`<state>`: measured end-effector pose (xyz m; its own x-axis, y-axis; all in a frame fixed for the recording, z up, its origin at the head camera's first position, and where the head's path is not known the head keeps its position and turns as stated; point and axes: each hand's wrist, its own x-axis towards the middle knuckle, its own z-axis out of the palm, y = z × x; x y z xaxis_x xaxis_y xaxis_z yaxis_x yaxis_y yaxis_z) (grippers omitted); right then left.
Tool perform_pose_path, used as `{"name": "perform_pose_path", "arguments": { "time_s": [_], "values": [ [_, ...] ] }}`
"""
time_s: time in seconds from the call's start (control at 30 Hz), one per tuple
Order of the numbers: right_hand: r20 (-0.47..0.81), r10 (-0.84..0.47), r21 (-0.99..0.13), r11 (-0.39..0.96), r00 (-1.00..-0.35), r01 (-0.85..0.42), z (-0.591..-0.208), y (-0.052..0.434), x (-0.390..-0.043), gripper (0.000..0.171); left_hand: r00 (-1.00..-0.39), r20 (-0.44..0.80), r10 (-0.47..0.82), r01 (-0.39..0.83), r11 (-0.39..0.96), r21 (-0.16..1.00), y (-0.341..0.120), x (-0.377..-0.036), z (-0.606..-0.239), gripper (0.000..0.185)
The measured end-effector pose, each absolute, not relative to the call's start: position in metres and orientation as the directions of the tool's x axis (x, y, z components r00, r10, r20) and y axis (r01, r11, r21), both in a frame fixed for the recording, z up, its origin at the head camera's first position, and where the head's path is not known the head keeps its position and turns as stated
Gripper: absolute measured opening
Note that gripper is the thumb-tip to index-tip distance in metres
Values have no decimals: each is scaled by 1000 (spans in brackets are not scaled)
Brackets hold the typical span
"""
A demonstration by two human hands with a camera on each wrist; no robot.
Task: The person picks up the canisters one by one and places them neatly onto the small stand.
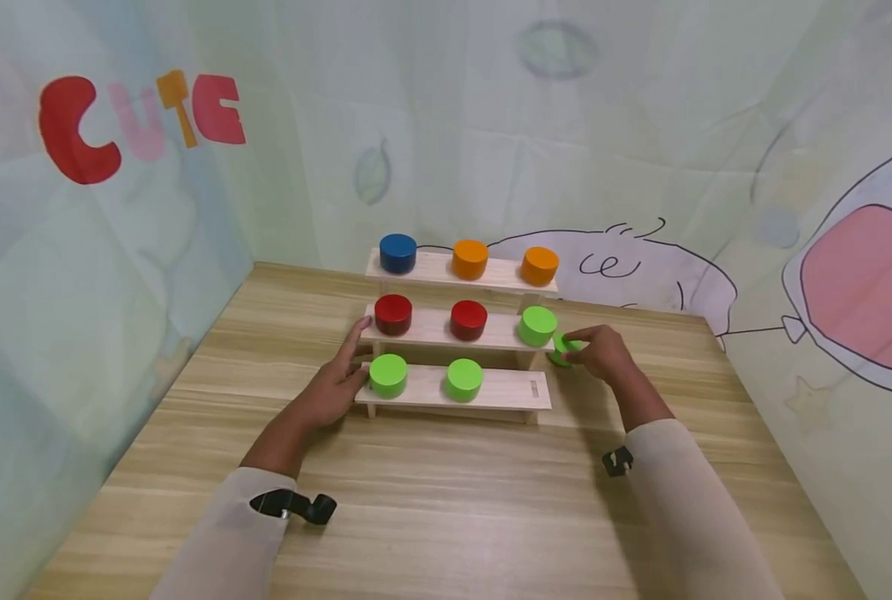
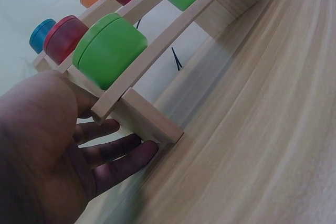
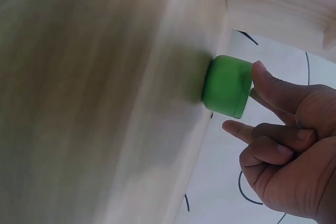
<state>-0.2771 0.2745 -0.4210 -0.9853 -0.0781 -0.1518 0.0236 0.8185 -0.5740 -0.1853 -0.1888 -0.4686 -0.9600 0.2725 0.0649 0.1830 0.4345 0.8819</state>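
A three-tier wooden rack (image 1: 504, 387) stands on the table, with colored round blocks on its steps. My left hand (image 1: 332, 390) rests against the rack's left end; in the left wrist view its spread fingers (image 2: 123, 163) touch the end leg below the bottom plank. Right of the rack, my right hand (image 1: 602, 352) pinches a green round block (image 3: 227, 86) between thumb and index finger, the other fingers curled or pointing away. That block touches the tabletop. The bottom step bears two green blocks (image 1: 464, 380), the middle step two red blocks (image 1: 468, 321) and a green one (image 1: 538, 326).
On the top step are a blue block (image 1: 398, 254) and two orange blocks (image 1: 470, 260). A printed fabric backdrop (image 1: 446, 150) rises behind the wood-grain table (image 1: 431, 517) and along both its sides. Black camera mounts sit on both sleeves.
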Motion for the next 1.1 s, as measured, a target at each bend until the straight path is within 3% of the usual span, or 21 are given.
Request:
{"name": "perform_pose_path", "arguments": {
  "time_s": [0.47,1.1],
  "values": [
    [12,-119,-471,875,-993,-110,-432,270,-273,38,-959,70,275,187,430,883,-190,-186,-468,78],
    [92,-38,-504,860,-995,-79,-433,269,-264,36,-960,69,272,188,439,879,-190,-188,-471,80]
  ]
}}
